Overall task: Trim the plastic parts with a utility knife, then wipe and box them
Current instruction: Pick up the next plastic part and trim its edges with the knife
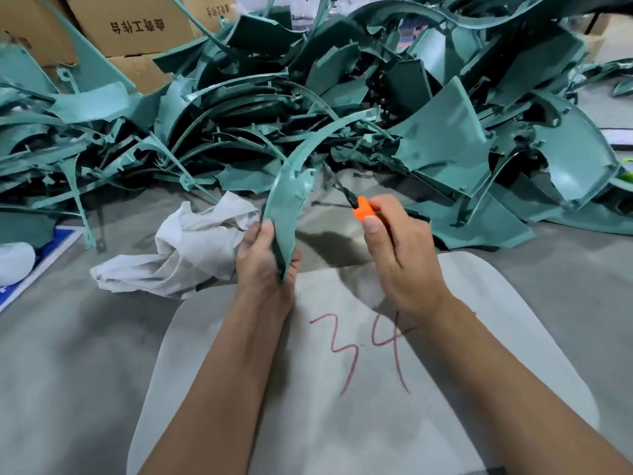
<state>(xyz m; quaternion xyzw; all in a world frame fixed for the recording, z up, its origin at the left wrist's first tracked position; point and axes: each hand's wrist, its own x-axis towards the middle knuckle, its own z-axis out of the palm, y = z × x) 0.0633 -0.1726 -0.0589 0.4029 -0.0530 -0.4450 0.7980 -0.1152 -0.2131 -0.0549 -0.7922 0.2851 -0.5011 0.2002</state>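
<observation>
Head view, one moment at a trimming bench.

Item: left hand (263, 258), fingers and thumb clamped round the lower end of a curved green plastic part (291, 186); the part stands up from the grip and arcs away toward the heap.

Item: right hand (394, 248), curled round an orange utility knife (363, 209), thumb on top. The dark tip points up and left, near the part's inner edge but apart from it; how far the blade is out is too blurred to tell.

Item: white cloth (181, 252), crumpled, just left of the left hand on the grey table (68, 371). A pale pad marked "34" (342, 406) lies under both forearms.

Item: pile of green parts (342, 97) behind; cardboard boxes (137, 25) at back left.

Risks, judged: the part is held at one end only, so it may flex or spring under the cut and gouge. A slip along the inner edge would run the blade toward the left thumb. Trimmings may cling; wiping is not yet begun.
</observation>
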